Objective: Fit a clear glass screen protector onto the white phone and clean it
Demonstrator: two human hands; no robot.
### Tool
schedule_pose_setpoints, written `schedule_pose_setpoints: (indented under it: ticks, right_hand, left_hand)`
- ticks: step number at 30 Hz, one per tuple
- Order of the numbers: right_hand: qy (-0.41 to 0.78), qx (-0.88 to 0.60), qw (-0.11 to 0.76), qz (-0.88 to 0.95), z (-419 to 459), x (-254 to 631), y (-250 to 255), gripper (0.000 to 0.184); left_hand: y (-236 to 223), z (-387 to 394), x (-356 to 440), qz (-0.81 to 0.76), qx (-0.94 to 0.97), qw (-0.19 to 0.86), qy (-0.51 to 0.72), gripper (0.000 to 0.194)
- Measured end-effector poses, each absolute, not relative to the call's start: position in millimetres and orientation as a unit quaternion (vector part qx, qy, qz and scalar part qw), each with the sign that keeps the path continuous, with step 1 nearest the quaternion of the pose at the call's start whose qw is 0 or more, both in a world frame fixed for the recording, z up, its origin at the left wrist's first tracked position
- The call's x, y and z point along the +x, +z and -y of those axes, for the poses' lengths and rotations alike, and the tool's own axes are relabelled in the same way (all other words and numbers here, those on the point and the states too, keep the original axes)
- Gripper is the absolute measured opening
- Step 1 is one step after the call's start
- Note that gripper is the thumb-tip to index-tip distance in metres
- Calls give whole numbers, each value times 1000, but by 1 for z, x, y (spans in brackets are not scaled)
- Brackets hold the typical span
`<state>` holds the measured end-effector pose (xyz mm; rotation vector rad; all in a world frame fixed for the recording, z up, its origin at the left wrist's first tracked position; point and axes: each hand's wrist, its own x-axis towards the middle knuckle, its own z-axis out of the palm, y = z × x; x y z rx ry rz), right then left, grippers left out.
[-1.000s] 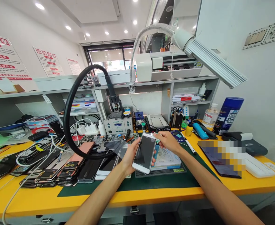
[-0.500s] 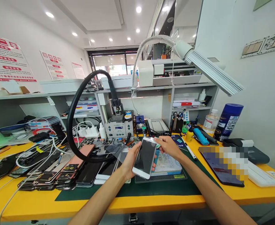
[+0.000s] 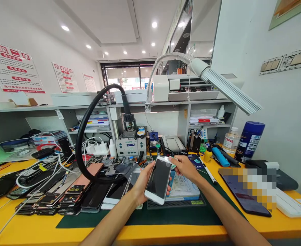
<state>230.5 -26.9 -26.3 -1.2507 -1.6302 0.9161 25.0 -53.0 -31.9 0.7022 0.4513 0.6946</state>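
Observation:
A white-framed smartphone (image 3: 158,180) with a dark screen is tilted in my left hand (image 3: 141,182), whose thumb lies along the left edge while fingertips show at the right edge. My right hand (image 3: 184,167) is closed at the phone's upper right corner, thumb and finger pinched there. Whether a thin film lies between those fingertips I cannot make out. Below the phone, a stack of blue-and-white packets (image 3: 185,186) rests on a dark perforated tray (image 3: 176,204), which lies on a green mat (image 3: 130,220).
Stacks of phones and phone parts (image 3: 70,200) cover the left of the yellow bench. A black hose (image 3: 80,147) arches beside a grey rework station (image 3: 131,147). To the right are a large dark-screened phone (image 3: 240,191), a blue spray can (image 3: 250,141) and a white pen (image 3: 210,174).
The view has tilted slightly upward, so the bench appears lower. Both hands keep nearly the same hold on the smartphone.

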Motion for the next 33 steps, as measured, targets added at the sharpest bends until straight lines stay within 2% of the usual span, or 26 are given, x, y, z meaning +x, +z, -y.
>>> schedule_pose_setpoints:
  ticks: [15,33]
  right_hand:
    - [365,-494,436,657,23,231,-31,50]
    - [369,-499,433,654,28,229,-24,50]
  left_hand:
    - [-33,55,26,-194,356,854,325,64]
    - [-34,53,25,-209,365,846,328,60]
